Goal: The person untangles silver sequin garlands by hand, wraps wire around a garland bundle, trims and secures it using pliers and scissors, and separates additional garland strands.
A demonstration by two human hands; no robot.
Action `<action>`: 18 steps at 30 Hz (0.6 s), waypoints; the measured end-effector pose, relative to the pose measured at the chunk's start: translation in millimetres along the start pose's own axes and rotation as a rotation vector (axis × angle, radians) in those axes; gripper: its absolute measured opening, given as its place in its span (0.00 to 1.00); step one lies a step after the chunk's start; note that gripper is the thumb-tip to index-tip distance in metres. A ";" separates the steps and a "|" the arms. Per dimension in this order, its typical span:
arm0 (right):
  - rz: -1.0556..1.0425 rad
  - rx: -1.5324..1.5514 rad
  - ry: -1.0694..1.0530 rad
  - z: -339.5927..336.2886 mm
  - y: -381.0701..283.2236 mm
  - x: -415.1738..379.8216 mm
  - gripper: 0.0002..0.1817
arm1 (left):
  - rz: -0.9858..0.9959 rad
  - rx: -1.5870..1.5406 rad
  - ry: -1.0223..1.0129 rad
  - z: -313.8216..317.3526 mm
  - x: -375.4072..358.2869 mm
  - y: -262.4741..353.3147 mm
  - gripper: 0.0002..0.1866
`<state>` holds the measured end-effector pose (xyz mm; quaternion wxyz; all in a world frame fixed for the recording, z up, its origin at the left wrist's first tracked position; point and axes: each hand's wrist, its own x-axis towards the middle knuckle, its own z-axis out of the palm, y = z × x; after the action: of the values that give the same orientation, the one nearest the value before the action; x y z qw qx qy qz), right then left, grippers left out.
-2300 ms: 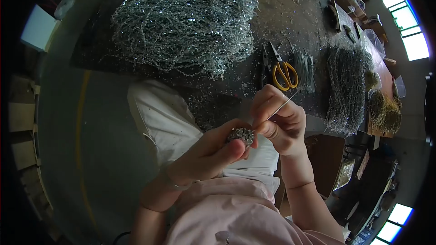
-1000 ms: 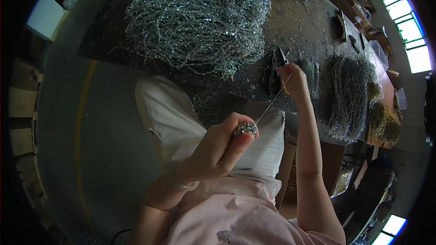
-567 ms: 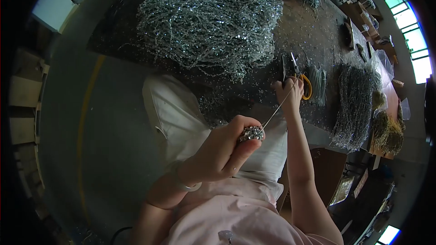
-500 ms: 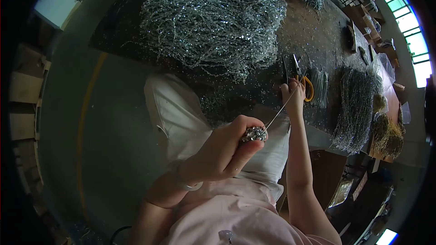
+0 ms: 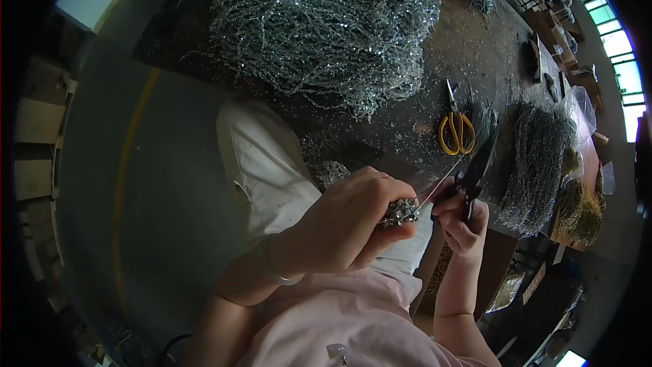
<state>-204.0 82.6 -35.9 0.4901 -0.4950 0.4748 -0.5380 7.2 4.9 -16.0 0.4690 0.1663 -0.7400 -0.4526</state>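
Head view: a person seated at a dark desk, looking down at both hands over the lap.
Left hand: the left hand is curled tight around a small sequin-covered ball; only the ball's right side shows past the fingertips.
Wire: a thin straight wire leaves the ball's exposed side and runs up and to the right, its long axis slanting toward the desk edge.
Right hand: the right hand, just beside the left, is closed on the handles of black pliers; the pliers' nose points up and right, almost parallel with the wire and close against it. Whether the nose grips the wire I cannot tell.
Key relation: the wire lies between the two hands; the right hand is the nearer to its free length, the left only steadies the ball.
Desk edge: it passes just above the hands, with open air over the lap below it.
Farther right: yellow-handled scissors lie on the desk above the pliers, and a bundle of silver glitter strands hangs over the edge.
Back left: a large heap of glitter strands, well apart from the hands.
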 end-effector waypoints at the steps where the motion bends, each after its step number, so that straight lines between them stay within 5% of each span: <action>1: 0.005 -0.085 0.026 7.5 -7.5 -0.4 0.12 | 0.013 0.013 0.011 -0.4 0.3 0.4 0.15; 5: -0.066 -0.443 -0.141 9.0 -30.0 6.6 0.09 | 0.001 0.074 -0.015 -3.9 1.7 3.8 0.15; 8: -0.278 -0.373 -0.072 19.2 -19.9 4.4 0.15 | 0.019 0.124 -0.050 -6.5 3.2 5.9 0.16; 11: -0.310 -0.530 -0.198 15.7 -25.1 9.1 0.22 | 0.075 0.251 -0.044 -8.0 3.8 8.6 0.18; 18: -0.251 -0.422 -0.187 19.5 -23.3 8.1 0.21 | 0.038 0.172 -0.057 -8.8 2.2 6.8 0.18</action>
<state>-186.1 75.7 -10.9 0.3471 -0.6890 0.4640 -0.4354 14.7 2.5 -7.9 0.4402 0.1790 -0.7922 -0.3829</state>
